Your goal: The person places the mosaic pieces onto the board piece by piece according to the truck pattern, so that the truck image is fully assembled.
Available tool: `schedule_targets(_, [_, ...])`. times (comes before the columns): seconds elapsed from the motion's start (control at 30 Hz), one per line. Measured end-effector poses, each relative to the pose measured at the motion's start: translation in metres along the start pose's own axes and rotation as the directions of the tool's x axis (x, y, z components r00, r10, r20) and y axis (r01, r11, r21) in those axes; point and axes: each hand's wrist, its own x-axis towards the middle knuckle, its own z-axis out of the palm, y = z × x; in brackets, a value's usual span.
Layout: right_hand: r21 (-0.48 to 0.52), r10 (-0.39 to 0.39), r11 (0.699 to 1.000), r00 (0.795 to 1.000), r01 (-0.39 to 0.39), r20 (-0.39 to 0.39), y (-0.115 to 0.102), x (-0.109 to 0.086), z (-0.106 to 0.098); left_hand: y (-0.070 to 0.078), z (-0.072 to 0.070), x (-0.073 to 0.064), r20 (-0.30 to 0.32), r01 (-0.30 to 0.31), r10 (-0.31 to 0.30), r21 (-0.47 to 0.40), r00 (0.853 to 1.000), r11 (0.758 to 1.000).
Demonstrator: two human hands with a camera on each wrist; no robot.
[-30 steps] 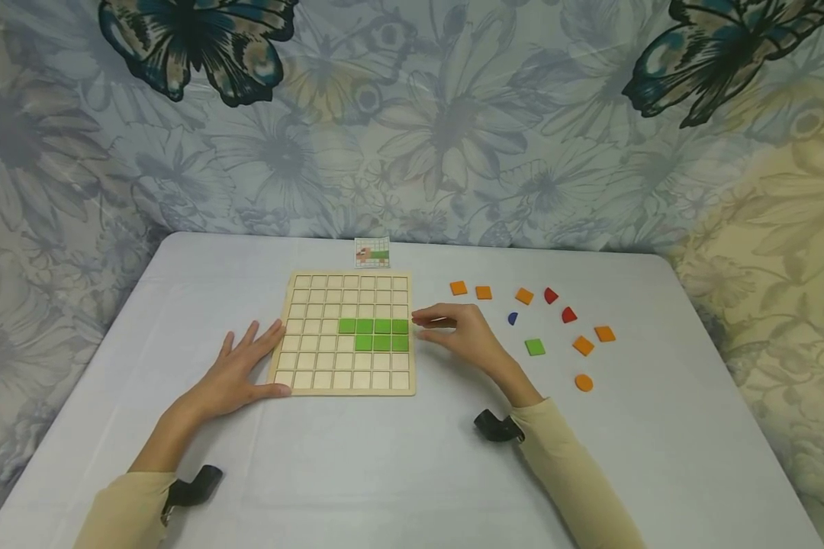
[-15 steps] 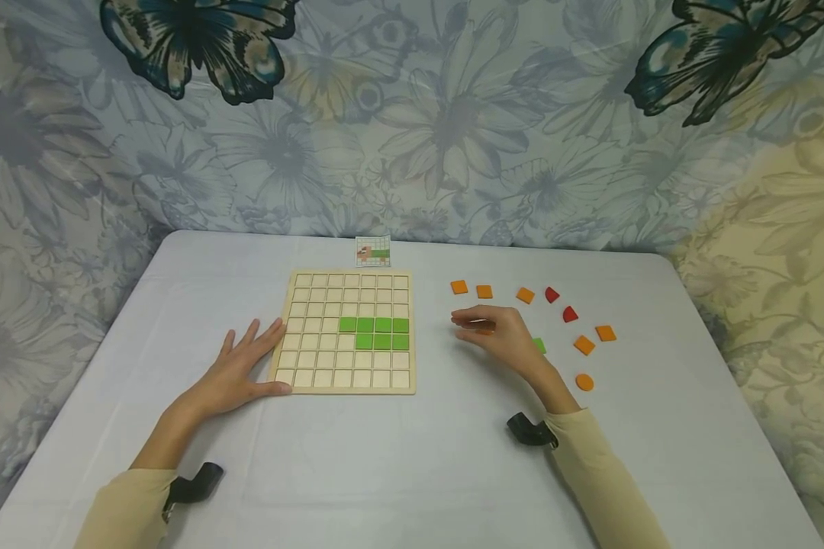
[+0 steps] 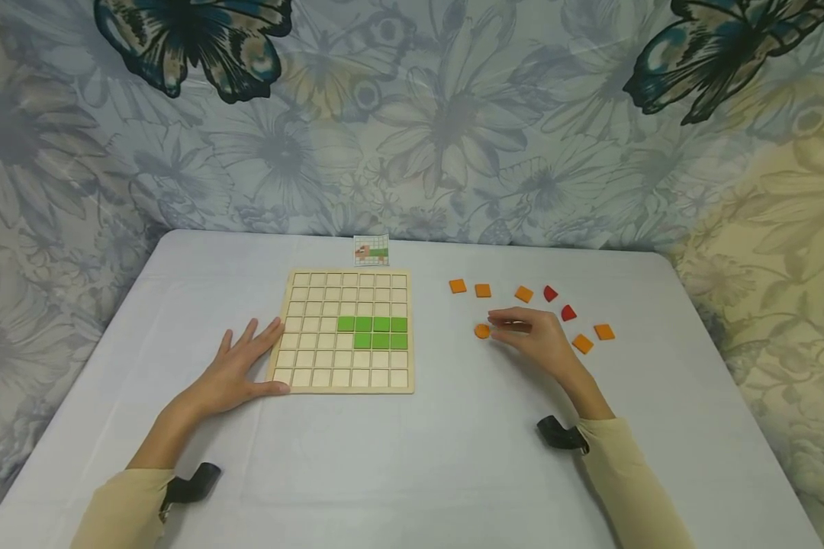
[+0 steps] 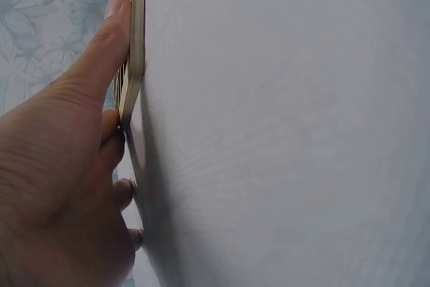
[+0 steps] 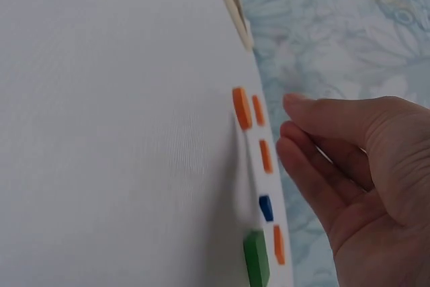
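Note:
My left hand [image 3: 236, 377] rests with spread fingers against the left edge of the wooden grid board [image 3: 302, 358], its thumb lying on the near corner. In the left wrist view the thumb [image 4: 101, 55] lies along the board's edge. Several green square tiles [image 3: 381, 325] sit in the board's cells. My right hand [image 3: 539, 339] hovers right of the board, just beside an orange round tile [image 3: 481, 331]. Its fingers are loosely bent and hold nothing. In the right wrist view a green square tile [image 5: 256, 259] and a blue half-round tile [image 5: 267, 208] lie below the hand; the head view hides both.
Several orange square tiles [image 3: 524, 294] and two red quarter-round tiles [image 3: 568, 313] are scattered on the white tablecloth [image 3: 384, 465] at right. A small picture card [image 3: 371, 250] lies behind the board. Flowered fabric [image 3: 453, 152] stands behind the table.
My right hand has moved rightward from the board's right edge toward the loose tiles, uncovering one orange round tile and covering the other. My left hand has stayed on the board.

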Motion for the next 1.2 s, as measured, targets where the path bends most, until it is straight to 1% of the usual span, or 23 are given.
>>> schedule_targets(0.03, [-0.006,0.002,1.000,1.000,-0.002,-0.008,0.006,0.000,-0.002,0.000,-0.001,0.000,0.000,0.000,0.000,0.001,1.000,1.000])
schedule_targets(0.1, [-0.014,0.013,1.000,1.000,-0.013,-0.014,0.008,-0.003,-0.007,0.001,-0.002,-0.001,-0.001,-0.001,0.001,0.000,1.000,1.000])
schedule_targets(0.2, [-0.005,0.055,0.998,0.998,-0.055,-0.020,0.016,-0.007,-0.017,0.002,-0.002,-0.001,-0.003,-0.004,0.004,-0.002,1.000,1.000])
schedule_targets(0.27, [-0.021,0.083,0.996,0.996,-0.084,-0.025,0.020,-0.012,-0.024,0.002,-0.002,-0.001,-0.006,-0.008,0.008,-0.008,1.000,1.000])
schedule_targets(0.33, [-0.045,0.095,0.994,0.995,-0.096,-0.033,0.024,-0.016,-0.030,0.002,-0.001,-0.001,-0.007,-0.007,0.007,-0.007,1.000,1.000])
schedule_targets(0.5, [-0.122,0.082,0.989,0.996,-0.087,-0.046,0.032,-0.022,-0.041,0.001,-0.001,-0.001,-0.015,-0.004,0.004,0.005,1.000,1.000])
schedule_targets(0.6, [-0.146,0.083,0.985,0.995,-0.089,-0.046,0.036,-0.025,-0.044,0.002,-0.002,-0.001,-0.017,-0.011,0.011,0.000,1.000,1.000])
schedule_targets(0.9, [-0.168,0.026,0.985,0.999,-0.030,-0.027,0.044,-0.033,-0.050,0.003,-0.003,-0.002,-0.010,-0.013,0.013,-0.008,1.000,1.000])
schedule_targets(1.2, [-0.178,-0.014,0.984,1.000,0.015,0.007,0.052,-0.037,-0.048,0.003,-0.001,-0.001,-0.007,-0.010,0.010,0.000,1.000,1.000])
